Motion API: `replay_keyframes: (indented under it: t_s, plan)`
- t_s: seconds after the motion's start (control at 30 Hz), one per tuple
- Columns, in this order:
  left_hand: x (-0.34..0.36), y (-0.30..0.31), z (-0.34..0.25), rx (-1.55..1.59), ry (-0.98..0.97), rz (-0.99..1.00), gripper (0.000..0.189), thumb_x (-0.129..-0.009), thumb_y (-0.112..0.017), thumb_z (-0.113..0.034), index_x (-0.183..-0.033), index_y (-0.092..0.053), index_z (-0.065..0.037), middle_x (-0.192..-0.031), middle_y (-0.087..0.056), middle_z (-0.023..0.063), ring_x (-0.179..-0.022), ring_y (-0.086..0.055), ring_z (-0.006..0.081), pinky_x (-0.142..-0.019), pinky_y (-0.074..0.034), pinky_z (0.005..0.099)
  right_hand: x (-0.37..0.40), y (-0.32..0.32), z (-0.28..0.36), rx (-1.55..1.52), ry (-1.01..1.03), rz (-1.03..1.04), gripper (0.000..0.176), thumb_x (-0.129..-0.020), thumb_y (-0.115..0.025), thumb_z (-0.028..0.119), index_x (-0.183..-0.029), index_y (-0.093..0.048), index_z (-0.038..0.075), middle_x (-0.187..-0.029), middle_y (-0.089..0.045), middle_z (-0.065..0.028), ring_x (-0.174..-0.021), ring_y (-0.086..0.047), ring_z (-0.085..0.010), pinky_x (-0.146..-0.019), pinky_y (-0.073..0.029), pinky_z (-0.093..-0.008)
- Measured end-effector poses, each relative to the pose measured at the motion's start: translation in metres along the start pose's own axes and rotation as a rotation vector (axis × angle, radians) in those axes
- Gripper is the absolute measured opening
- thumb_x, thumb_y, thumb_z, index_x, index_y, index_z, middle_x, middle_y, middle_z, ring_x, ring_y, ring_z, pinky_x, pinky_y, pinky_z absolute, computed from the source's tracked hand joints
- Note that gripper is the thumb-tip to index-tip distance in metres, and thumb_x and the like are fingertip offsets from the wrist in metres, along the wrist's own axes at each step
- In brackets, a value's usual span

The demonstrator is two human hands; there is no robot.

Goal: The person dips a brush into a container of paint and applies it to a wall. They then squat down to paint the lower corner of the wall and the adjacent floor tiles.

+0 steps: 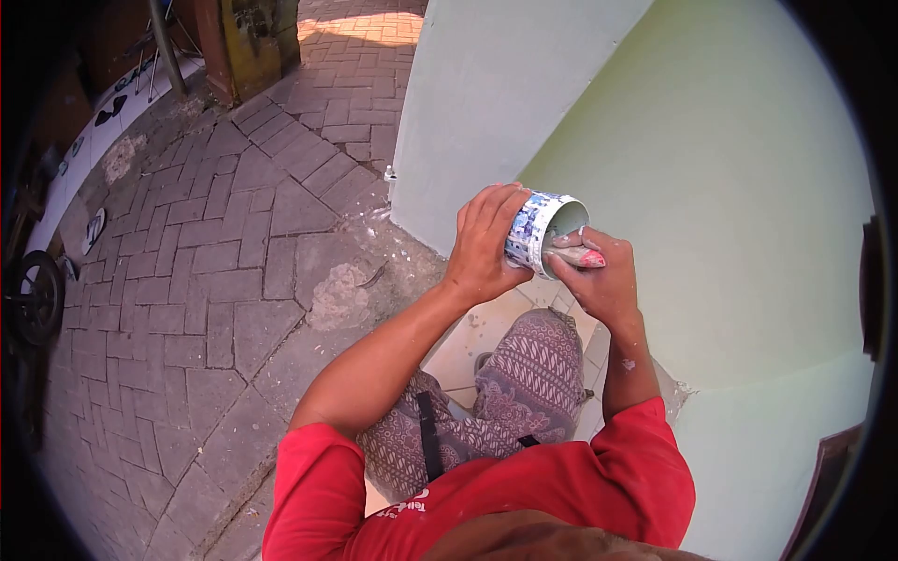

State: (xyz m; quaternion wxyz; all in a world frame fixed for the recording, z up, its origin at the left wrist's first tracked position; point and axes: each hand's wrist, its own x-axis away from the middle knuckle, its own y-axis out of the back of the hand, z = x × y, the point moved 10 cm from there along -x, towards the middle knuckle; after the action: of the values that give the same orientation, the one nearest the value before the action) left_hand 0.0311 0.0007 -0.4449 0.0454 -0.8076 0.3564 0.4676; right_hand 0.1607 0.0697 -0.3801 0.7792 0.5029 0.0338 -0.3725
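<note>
The left hand (486, 238) wraps around a round, blue-and-white patterned container (526, 229), which sits just right of it, tipped with its open mouth towards the right hand (606, 280). The right hand closes around a pale, red-ended brush-like tool (584, 255); its far end, reaching into the mouth, I cannot make out. To work cleanly, the left hand should probably grip firmly with modest tilt, the right turning gently against the inner wall.
</note>
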Motion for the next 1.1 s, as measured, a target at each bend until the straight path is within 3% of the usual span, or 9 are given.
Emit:
replay_keyframes:
  t_s: [0.23, 0.5, 0.97, 1.1]
  plan:
    - [0.005, -0.006, 0.005, 0.031, 0.033, 0.030, 0.097, -0.057, -0.087, -0.021, -0.144, -0.044, -0.012, -0.143, -0.049, 0.0131, -0.136, -0.042, 0.0372, -0.112, -0.033, 0.0517, 0.004, 0.003, -0.005, -0.038, -0.062, -0.014, 0.023, -0.077, -0.083, 0.013, -0.092, -0.072, 0.000, -0.075, -0.073, -0.0140, -0.065, -0.071, -0.0193, -0.062, -0.054, -0.0310]
    - [0.012, -0.020, 0.004, 0.057, 0.061, 0.090, 0.094, -0.055, -0.082, -0.018, -0.142, -0.046, -0.011, -0.139, -0.051, 0.0151, -0.134, -0.045, 0.0375, -0.111, -0.033, 0.0503, 0.009, -0.007, -0.020, 0.011, -0.158, 0.065, 0.023, -0.080, -0.080, 0.012, -0.093, -0.070, -0.004, -0.076, -0.073, -0.0142, -0.066, -0.071, -0.0181, -0.063, -0.054, -0.0299]
    - [0.011, -0.016, 0.008, 0.101, 0.076, 0.080, 0.096, -0.053, -0.084, -0.016, -0.141, -0.045, -0.012, -0.139, -0.052, 0.0157, -0.133, -0.045, 0.0389, -0.111, -0.034, 0.0503, 0.012, 0.009, -0.025, -0.100, -0.198, -0.034, 0.027, -0.079, -0.083, 0.012, -0.095, -0.071, -0.004, -0.078, -0.074, -0.0124, -0.067, -0.066, -0.0115, -0.061, -0.052, -0.0277]
    - [0.012, -0.016, 0.011, 0.088, 0.084, 0.073, 0.094, -0.056, -0.083, -0.017, -0.142, -0.044, -0.012, -0.138, -0.051, 0.0141, -0.135, -0.044, 0.0370, -0.111, -0.033, 0.0518, 0.009, -0.002, -0.020, -0.033, -0.164, 0.068, 0.027, -0.078, -0.084, 0.014, -0.095, -0.072, -0.003, -0.073, -0.072, -0.0116, -0.062, -0.065, -0.0128, -0.060, -0.050, -0.0273]
